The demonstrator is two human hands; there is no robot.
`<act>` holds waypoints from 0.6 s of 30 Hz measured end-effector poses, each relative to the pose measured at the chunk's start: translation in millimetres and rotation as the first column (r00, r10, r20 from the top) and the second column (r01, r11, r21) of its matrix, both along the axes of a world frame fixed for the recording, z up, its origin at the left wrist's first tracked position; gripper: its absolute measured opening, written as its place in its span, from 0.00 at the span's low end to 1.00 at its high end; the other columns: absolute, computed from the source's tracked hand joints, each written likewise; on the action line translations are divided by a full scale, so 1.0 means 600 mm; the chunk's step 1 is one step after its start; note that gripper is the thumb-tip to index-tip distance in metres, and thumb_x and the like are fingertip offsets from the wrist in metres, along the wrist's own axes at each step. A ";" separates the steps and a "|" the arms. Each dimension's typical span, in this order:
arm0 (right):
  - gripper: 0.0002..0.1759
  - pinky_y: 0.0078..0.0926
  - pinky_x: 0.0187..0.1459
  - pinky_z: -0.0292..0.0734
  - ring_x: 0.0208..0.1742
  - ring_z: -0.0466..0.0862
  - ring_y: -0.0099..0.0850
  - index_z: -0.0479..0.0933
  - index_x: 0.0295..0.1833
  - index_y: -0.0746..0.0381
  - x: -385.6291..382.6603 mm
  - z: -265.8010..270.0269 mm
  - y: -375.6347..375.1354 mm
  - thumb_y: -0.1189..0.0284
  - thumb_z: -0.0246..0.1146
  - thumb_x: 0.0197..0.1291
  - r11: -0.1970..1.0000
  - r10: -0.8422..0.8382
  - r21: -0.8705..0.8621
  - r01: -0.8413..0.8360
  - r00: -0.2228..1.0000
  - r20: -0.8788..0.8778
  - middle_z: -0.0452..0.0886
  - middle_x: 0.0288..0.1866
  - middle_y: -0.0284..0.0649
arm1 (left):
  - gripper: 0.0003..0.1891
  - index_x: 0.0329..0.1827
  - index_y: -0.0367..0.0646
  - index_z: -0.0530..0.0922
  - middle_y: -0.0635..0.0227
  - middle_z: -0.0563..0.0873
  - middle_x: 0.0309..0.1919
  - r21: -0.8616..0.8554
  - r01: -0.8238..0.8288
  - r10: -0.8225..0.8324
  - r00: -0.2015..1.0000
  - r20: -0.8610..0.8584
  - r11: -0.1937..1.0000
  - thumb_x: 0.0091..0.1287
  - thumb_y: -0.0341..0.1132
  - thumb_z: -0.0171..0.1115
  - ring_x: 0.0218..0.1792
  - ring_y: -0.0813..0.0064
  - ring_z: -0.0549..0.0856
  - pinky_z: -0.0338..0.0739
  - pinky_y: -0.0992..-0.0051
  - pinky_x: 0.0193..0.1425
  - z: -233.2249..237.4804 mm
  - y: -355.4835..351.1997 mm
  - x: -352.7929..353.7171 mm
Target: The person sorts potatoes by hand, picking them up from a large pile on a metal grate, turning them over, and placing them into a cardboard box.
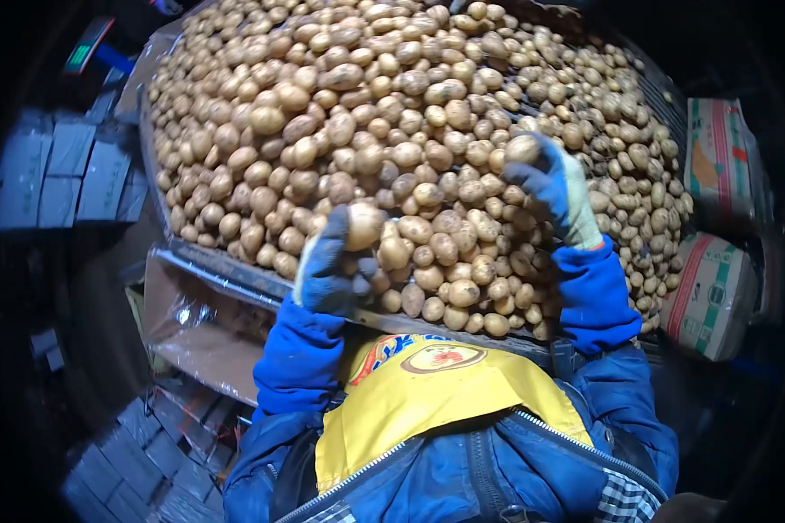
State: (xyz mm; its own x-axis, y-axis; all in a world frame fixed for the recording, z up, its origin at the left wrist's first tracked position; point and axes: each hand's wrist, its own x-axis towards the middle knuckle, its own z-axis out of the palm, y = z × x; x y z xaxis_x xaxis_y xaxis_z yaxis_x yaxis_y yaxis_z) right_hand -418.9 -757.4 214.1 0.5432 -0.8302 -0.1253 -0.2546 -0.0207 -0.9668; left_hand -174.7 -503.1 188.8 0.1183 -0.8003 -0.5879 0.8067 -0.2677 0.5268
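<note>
A large heap of potatoes (349, 113) covers the sorting table in front of me. My left hand (330, 270), in a grey-blue and pale glove, is closed around a potato (365, 225) near the heap's front edge. My right hand (556, 187), gloved the same way, grips another potato (522, 149) between thumb and fingers, just above the pile and farther out. Loose potatoes lie around and below both hands. Parts of the left fingers are hidden behind the glove and the potato.
A metal rim (214, 268) edges the table. Below it at left is an open cardboard box (201, 327) with plastic lining. Printed cartons (711, 292) are stacked at right, pale boxes (65, 166) at left. A scale with a lit green display (79, 57) stands upper left.
</note>
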 end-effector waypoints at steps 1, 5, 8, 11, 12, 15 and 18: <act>0.29 0.26 0.56 0.85 0.50 0.87 0.25 0.79 0.66 0.69 0.031 0.021 0.027 0.73 0.80 0.61 0.980 0.146 0.137 -0.142 0.989 -0.019 0.89 0.52 0.37 | 0.28 0.61 0.47 0.85 0.74 0.83 0.24 -0.014 -0.058 0.058 0.997 0.049 0.998 0.82 0.63 0.55 0.17 0.83 0.76 0.69 0.81 0.20 -0.002 0.030 0.014; 0.41 0.30 0.51 0.86 0.49 0.91 0.30 0.80 0.68 0.62 0.163 0.039 0.156 0.58 0.85 0.52 0.790 0.607 0.010 -0.613 0.779 -0.155 0.91 0.47 0.44 | 0.28 0.62 0.44 0.83 0.73 0.80 0.24 0.087 -0.379 0.329 0.880 0.342 0.921 0.80 0.62 0.59 0.17 0.82 0.74 0.66 0.80 0.18 0.008 0.173 0.056; 0.44 0.42 0.60 0.83 0.59 0.89 0.48 0.75 0.76 0.59 0.239 0.074 0.260 0.50 0.79 0.58 0.598 0.742 -0.022 -0.801 0.563 -0.363 0.88 0.58 0.53 | 0.26 0.63 0.44 0.82 0.72 0.80 0.25 0.236 -0.492 0.347 0.814 0.465 0.838 0.80 0.59 0.60 0.16 0.82 0.72 0.65 0.79 0.18 0.010 0.280 0.080; 0.43 0.46 0.51 0.85 0.51 0.91 0.51 0.71 0.78 0.53 0.279 0.036 0.327 0.52 0.77 0.61 0.467 0.869 -0.068 -0.882 0.471 -0.153 0.90 0.50 0.54 | 0.27 0.66 0.45 0.81 0.70 0.80 0.26 0.382 -0.609 0.268 0.712 0.649 0.695 0.80 0.58 0.60 0.15 0.83 0.69 0.64 0.78 0.18 -0.005 0.356 0.093; 0.43 0.46 0.51 0.85 0.51 0.91 0.51 0.71 0.78 0.53 0.281 0.039 0.324 0.52 0.77 0.61 0.464 0.868 -0.076 -0.883 0.470 -0.161 0.90 0.50 0.54 | 0.27 0.68 0.44 0.80 0.70 0.79 0.27 0.380 -0.649 0.261 0.671 0.694 0.659 0.80 0.57 0.59 0.14 0.83 0.68 0.64 0.78 0.18 -0.006 0.376 0.097; 0.37 0.42 0.52 0.86 0.51 0.92 0.49 0.73 0.78 0.53 0.272 0.052 0.304 0.57 0.74 0.65 0.557 0.800 -0.056 -0.828 0.554 -0.232 0.91 0.51 0.54 | 0.26 0.69 0.47 0.80 0.76 0.75 0.27 0.276 -0.772 0.339 0.529 0.778 0.572 0.80 0.57 0.60 0.17 0.83 0.68 0.59 0.80 0.18 -0.026 0.390 0.098; 0.34 0.37 0.53 0.86 0.50 0.92 0.40 0.76 0.76 0.59 0.236 0.017 0.266 0.59 0.73 0.68 0.729 0.661 -0.075 -0.680 0.729 -0.177 0.91 0.52 0.53 | 0.26 0.70 0.47 0.80 0.78 0.72 0.27 0.101 -0.834 0.764 0.539 0.354 0.542 0.82 0.56 0.58 0.19 0.84 0.65 0.61 0.79 0.20 -0.010 0.347 0.112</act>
State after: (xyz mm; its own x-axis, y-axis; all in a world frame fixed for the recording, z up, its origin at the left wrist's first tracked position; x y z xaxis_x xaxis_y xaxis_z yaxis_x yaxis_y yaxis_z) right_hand -277.5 -597.7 224.0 0.9505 -0.2683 -0.1567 -0.2484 -0.3532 -0.9020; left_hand -107.4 -295.0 182.9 0.7987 -0.1376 -0.5858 0.5982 0.2873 0.7481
